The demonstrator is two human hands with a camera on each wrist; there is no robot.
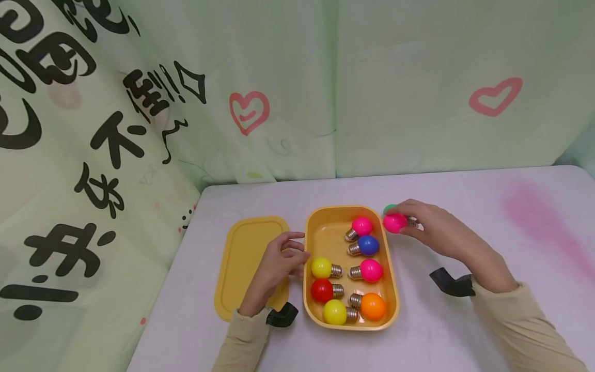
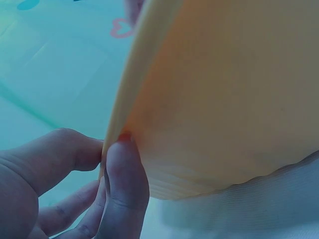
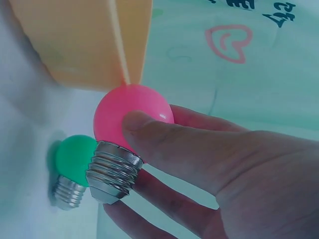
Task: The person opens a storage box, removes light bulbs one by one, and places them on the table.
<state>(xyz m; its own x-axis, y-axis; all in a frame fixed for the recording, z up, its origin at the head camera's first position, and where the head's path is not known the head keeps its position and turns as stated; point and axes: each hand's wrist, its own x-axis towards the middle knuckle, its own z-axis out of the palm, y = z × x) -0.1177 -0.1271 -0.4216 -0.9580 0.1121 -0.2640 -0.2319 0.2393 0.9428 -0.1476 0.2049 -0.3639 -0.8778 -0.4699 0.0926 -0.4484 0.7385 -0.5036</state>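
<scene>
My right hand [image 1: 432, 227] pinches a pink light bulb [image 3: 112, 104] by its round head, just outside the upper right rim of an orange-yellow plastic box [image 1: 325, 232]. On the table behind that bulb lies a green bulb [image 3: 75, 162], mostly covered in the head view. With thumb and fingers, my left hand [image 1: 281, 261] grips the box's left rim. Inside the box are two pink bulbs, a blue bulb [image 1: 369, 245], an orange bulb [image 1: 374, 307], a red bulb [image 1: 322, 290] and two yellow bulbs, all lying on their sides.
A flat yellow lid [image 1: 239, 258] lies on the table left of the box, partly under my left hand and forearm. The white tablecloth [image 1: 465, 206] has a pink stain at the right. A pale green curtain [image 1: 395, 103] with hearts and black writing hangs behind.
</scene>
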